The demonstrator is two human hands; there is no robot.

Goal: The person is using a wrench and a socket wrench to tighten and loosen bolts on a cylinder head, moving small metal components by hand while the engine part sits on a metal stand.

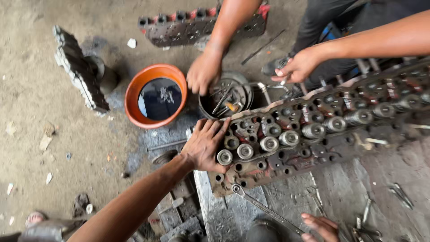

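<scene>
So the cylinder head (pixel 313 139) sat across the middle-right of the frame, its long axis running from lower left up to upper right, with the row of valve springs (pixel 286 136) following that same line. My left hand (pixel 206 145) was flat on the lower-left end of it, fingers spread wide and pressing on the casting, holding nothing. The springs ran away from those fingertips toward the upper right, the nearest spring just beside them.

My right hand (pixel 320 227) was down at the bottom edge, mostly cut off, fingers curled beside the handle of a long wrench (pixel 264 208) lying below the head; couldn't tell if it actually gripped it. So the left was clearly the nearer hand.

Further out, another person's two hands worked at the top: one (pixel 204 71) dipping into a round metal tin of parts (pixel 226 98), the other (pixel 298 65) above the head's far edge. An orange bowl of dark oil (pixel 154 96) sat upper left.
</scene>
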